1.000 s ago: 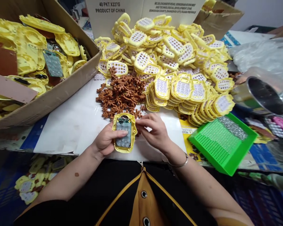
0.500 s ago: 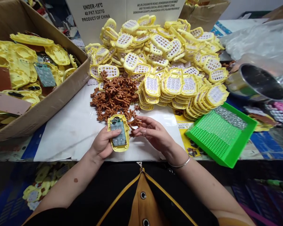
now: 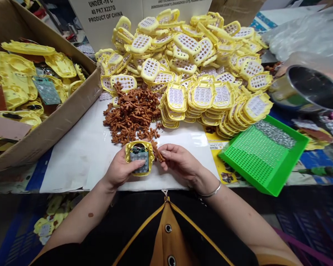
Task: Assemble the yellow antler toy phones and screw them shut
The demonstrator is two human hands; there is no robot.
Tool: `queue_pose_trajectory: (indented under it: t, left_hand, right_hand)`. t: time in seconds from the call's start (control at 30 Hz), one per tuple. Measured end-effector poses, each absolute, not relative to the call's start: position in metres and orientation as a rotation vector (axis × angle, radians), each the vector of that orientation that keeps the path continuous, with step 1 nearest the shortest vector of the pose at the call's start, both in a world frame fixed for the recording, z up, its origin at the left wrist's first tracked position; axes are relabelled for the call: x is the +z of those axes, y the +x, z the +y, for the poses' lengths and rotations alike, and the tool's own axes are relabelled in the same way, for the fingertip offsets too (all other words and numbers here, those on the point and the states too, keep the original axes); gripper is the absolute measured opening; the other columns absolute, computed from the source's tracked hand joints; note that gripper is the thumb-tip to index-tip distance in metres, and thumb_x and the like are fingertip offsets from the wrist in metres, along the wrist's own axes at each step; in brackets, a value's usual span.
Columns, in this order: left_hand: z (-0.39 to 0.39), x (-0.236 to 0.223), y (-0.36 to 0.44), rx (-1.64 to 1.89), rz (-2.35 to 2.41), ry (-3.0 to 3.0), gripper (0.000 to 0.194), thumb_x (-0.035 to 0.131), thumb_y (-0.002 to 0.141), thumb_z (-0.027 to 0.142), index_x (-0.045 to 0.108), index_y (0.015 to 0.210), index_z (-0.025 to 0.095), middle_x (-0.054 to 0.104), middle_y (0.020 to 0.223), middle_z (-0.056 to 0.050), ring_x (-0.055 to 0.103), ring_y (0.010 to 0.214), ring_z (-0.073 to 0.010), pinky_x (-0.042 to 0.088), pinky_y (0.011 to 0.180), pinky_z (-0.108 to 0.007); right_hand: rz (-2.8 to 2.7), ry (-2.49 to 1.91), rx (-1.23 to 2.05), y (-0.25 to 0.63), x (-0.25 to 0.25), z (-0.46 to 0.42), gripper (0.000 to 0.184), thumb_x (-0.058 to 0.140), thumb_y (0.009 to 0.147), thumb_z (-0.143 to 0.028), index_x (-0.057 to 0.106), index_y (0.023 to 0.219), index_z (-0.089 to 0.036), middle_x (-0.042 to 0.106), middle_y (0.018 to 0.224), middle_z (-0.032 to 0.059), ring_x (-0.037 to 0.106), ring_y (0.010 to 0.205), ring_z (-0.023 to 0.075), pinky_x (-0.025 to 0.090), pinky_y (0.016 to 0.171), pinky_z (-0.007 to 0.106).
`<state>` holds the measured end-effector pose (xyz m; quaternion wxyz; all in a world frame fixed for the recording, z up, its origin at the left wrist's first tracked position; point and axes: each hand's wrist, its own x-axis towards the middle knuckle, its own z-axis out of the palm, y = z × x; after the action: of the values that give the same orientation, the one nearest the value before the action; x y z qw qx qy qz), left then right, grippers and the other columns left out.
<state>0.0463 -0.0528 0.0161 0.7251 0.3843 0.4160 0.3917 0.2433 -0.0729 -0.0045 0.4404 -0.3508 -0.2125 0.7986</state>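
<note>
My left hand [image 3: 119, 168] is closed around a yellow plastic casing [image 3: 151, 147], its thumb lying across the circuit board [image 3: 138, 157] inside. My right hand [image 3: 180, 162] pinches a small brown branching plastic piece [image 3: 157, 151] at the casing's right edge; whether the two touch I cannot tell. Just beyond both hands lies a heap of similar brown pieces [image 3: 133, 114]. Behind that heap and to its right, yellow casings with keypads [image 3: 177, 98] stand in stacks, and a loose pile of yellow frames with holes [image 3: 185, 46] rises at the back.
At the left stands a cardboard box [image 3: 80, 90] of yellow shells and boards. A green perforated tray [image 3: 255, 159] with small metal screws sits at the right, near a metal pot [image 3: 283, 90]. Clear plastic bags [image 3: 302, 33] lie at the back right.
My right hand has drawn back from the heap's near edge and now pinches a brown piece beside the casing. The casing has tilted in my left hand. The whole view has shifted slightly.
</note>
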Motion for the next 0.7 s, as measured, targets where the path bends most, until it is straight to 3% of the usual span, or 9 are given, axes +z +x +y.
queue_pose_trajectory:
  t: [0.13, 0.33, 0.7]
  left_hand:
    - [-0.051, 0.019, 0.045, 0.808, 0.966, 0.674, 0.051, 0.081, 0.057, 0.016, 0.061, 0.104, 0.014, 0.073, 0.092, -0.007, 0.069, 0.08, -0.0215, 0.056, 0.071, -0.032]
    - [-0.057, 0.017, 0.051, 0.633, 0.958, 0.589, 0.049, 0.08, 0.056, 0.013, 0.062, 0.101, 0.012, 0.072, 0.085, -0.006, 0.067, 0.071, -0.0173, 0.055, 0.067, -0.029]
    - [-0.063, 0.018, 0.058, 0.552, 0.964, 0.724, 0.055, 0.082, 0.056, 0.016, 0.06, 0.106, 0.014, 0.069, 0.084, -0.003, 0.063, 0.07, -0.0144, 0.051, 0.064, -0.025]
  right_hand:
    - [-0.545, -0.927, 1.786, 0.243, -0.003, -0.074, 0.034, 0.085, 0.06, -0.032, 0.068, 0.086, -0.017, 0.069, 0.069, -0.0007, 0.064, 0.059, 0.0087, 0.053, 0.055, 0.019]
    - [-0.652, -1.007, 1.594, 0.248, -0.002, -0.075, 0.029, 0.086, 0.057, -0.033, 0.073, 0.079, -0.02, 0.069, 0.068, -0.0025, 0.059, 0.059, 0.0076, 0.051, 0.06, 0.023]
    - [-1.047, -1.201, 1.428, 0.252, 0.005, -0.078, 0.023, 0.073, 0.072, -0.036, 0.073, 0.089, -0.021, 0.071, 0.079, 0.0015, 0.059, 0.067, 0.0116, 0.048, 0.064, 0.027]
